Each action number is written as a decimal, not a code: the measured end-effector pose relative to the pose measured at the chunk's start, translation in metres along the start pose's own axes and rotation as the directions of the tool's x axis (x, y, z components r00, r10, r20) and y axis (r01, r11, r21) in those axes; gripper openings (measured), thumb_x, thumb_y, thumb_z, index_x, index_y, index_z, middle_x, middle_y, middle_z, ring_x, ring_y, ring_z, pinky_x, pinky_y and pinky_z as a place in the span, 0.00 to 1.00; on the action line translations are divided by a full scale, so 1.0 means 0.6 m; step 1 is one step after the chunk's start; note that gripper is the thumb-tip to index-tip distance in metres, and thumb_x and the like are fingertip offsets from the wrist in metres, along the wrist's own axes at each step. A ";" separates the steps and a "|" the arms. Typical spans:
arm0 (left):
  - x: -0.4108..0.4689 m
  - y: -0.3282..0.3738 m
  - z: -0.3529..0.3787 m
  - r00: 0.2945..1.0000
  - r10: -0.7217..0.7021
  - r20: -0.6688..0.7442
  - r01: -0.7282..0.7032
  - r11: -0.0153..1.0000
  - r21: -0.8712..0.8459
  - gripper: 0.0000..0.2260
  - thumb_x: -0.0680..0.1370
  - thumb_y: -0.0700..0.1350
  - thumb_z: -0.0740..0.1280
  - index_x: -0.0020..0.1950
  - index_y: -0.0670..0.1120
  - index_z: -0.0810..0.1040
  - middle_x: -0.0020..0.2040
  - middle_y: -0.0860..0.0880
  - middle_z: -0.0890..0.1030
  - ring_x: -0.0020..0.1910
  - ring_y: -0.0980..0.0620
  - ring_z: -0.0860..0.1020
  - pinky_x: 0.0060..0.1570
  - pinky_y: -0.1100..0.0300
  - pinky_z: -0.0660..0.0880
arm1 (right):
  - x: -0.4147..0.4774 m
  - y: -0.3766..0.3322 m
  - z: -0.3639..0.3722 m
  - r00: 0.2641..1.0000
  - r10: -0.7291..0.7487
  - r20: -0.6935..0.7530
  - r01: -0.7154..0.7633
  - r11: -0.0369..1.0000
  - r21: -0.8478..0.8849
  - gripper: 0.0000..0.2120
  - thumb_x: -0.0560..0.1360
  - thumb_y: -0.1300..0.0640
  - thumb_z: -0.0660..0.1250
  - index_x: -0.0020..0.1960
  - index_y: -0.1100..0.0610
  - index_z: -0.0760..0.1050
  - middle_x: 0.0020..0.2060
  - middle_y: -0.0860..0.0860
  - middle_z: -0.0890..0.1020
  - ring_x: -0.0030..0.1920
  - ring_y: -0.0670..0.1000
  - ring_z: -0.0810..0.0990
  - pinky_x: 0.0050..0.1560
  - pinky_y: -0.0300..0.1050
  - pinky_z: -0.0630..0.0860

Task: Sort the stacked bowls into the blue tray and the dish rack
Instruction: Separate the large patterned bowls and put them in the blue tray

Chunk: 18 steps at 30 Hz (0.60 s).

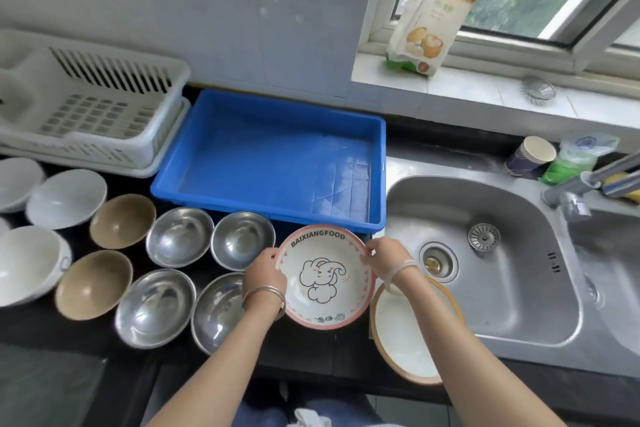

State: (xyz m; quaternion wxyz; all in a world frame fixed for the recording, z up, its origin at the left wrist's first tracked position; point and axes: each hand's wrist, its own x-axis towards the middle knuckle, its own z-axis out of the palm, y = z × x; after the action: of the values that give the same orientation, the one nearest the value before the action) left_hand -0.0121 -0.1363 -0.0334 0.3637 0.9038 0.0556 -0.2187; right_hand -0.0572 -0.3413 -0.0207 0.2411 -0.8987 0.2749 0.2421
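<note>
The sink (pixel 512 315) lies right of the blue tray (pixel 270 121); the white rack (pixel 104 142) sits left of it. Steel bowls (pixel 180 236) line the counter just before the tray. The elephant bowl (pixel 325 277), at the tray's near edge, is gripped at its rim by the left hand (pixel 265 274) and right hand (pixel 384 258).

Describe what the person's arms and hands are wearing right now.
Both forearms are bare, with no sleeves or gloves in view. The left hand has thin silver metal bangles on its wrist. The right hand has a pale, translucent bangle on its wrist. No rings are visible.
</note>
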 end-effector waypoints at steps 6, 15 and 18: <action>0.007 0.008 -0.031 0.999 -0.030 -0.019 0.029 0.998 -0.052 0.11 0.75 0.36 0.59 0.42 0.52 0.74 0.44 0.50 0.82 0.38 0.50 0.80 0.34 0.57 0.76 | -0.018 -0.023 -0.036 0.999 -0.045 0.023 0.043 0.997 0.068 0.10 0.76 0.58 0.61 0.47 0.61 0.80 0.42 0.58 0.82 0.46 0.59 0.82 0.49 0.53 0.80; 0.077 0.054 -0.128 0.995 0.007 -0.103 -0.033 0.967 -0.251 0.03 0.72 0.45 0.68 0.44 0.47 0.79 0.46 0.48 0.83 0.42 0.50 0.80 0.44 0.60 0.75 | 0.006 -0.091 -0.102 0.994 -0.050 -0.094 0.077 0.946 0.313 0.06 0.75 0.58 0.64 0.41 0.56 0.78 0.34 0.53 0.82 0.34 0.55 0.84 0.36 0.47 0.83; 0.121 0.061 -0.159 0.989 -0.002 -0.149 -0.044 0.949 -0.311 0.08 0.72 0.46 0.68 0.47 0.44 0.81 0.47 0.47 0.83 0.44 0.48 0.78 0.45 0.60 0.72 | 0.041 -0.125 -0.108 0.992 0.007 -0.127 0.053 0.885 0.462 0.05 0.75 0.59 0.65 0.43 0.57 0.79 0.33 0.55 0.84 0.33 0.55 0.85 0.36 0.48 0.83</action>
State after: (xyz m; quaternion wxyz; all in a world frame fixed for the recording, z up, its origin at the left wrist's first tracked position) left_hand 0.0967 -0.1022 0.0194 0.4999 0.8487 0.1067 -0.1360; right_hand 0.0259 -0.3323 0.0375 0.4342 -0.8315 0.3287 0.1099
